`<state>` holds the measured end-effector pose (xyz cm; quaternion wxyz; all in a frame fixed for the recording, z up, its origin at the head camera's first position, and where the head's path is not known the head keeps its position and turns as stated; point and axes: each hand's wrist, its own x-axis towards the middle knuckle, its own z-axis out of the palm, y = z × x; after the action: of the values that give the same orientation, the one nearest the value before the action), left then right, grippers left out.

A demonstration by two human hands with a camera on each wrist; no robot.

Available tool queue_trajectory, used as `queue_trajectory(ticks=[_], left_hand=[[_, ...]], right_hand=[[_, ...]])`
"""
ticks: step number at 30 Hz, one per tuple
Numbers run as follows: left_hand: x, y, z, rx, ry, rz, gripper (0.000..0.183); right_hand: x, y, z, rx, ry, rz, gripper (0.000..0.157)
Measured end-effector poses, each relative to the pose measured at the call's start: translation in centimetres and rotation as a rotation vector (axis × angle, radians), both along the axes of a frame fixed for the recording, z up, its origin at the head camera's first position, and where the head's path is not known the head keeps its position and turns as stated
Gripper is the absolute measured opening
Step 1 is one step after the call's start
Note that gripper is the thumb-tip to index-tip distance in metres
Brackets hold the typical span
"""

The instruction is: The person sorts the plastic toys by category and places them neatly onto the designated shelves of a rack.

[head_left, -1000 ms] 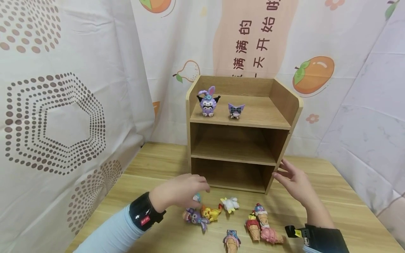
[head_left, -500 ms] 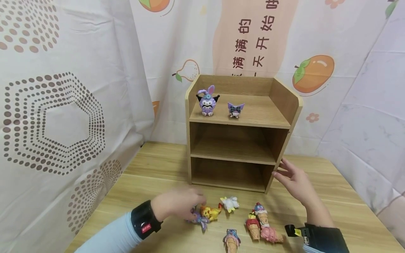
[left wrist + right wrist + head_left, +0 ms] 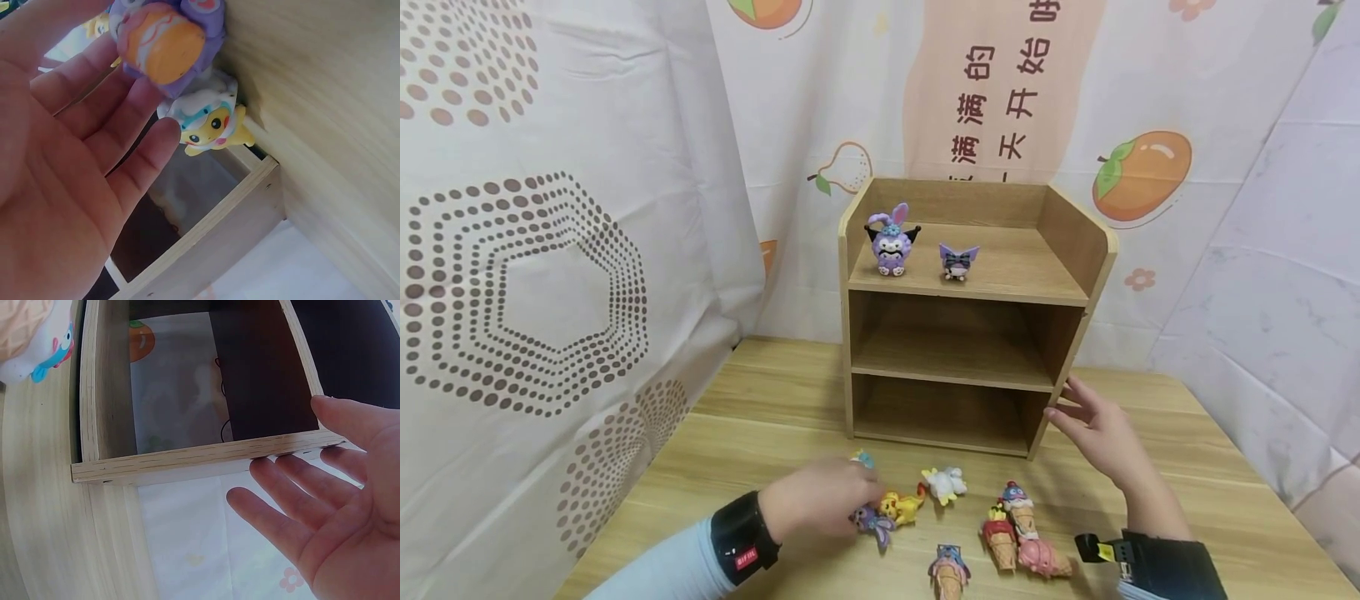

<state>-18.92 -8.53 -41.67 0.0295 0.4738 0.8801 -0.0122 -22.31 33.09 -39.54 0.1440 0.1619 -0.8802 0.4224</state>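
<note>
In the head view my left hand (image 3: 823, 500) is low over the table, its fingers at a purple rabbit-eared figurine (image 3: 874, 522). The left wrist view shows fairly straight fingers against this toy, whose orange egg-shaped part (image 3: 164, 44) faces the camera. Just past the fingertips is a yellow figurine with a white-and-teal hood (image 3: 209, 125). A yellow figurine with a red tail tip (image 3: 897, 505) lies beside the purple one. My right hand (image 3: 1097, 425) touches the right side of a wooden shelf unit (image 3: 955, 379), thumb at the front edge, other fingers extended along the outside.
Two purple figurines, one tall (image 3: 892, 250) and one small (image 3: 958, 262), stand on the top shelf. A white figurine (image 3: 946, 483) lies before the unit. Several ice-cream-cone figurines, including a red-topped one (image 3: 1000, 537) and a blue-topped one (image 3: 950, 571), lie nearer. Printed curtains (image 3: 805, 292) hang behind.
My left hand has come down toward the purple rabbit-eared figurine, then shifted slightly left and nearer, uncovering the teal-hooded one. My right hand stays at the shelf unit.
</note>
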Motion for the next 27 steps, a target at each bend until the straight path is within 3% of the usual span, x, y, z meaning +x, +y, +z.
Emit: queue_trajectory(ticks=[11, 27], left_hand=[[0.26, 0.08, -0.33, -0.008, 0.053, 0.005, 0.028], [0.34, 0.1, -0.94, 0.006, 0.18, -0.04, 0.021]], right_hand=[[-0.1, 0.03, -0.11, 0.006, 0.01, 0.001, 0.07], [-0.1, 0.03, -0.11, -0.007, 0.008, 0.01, 0.069]])
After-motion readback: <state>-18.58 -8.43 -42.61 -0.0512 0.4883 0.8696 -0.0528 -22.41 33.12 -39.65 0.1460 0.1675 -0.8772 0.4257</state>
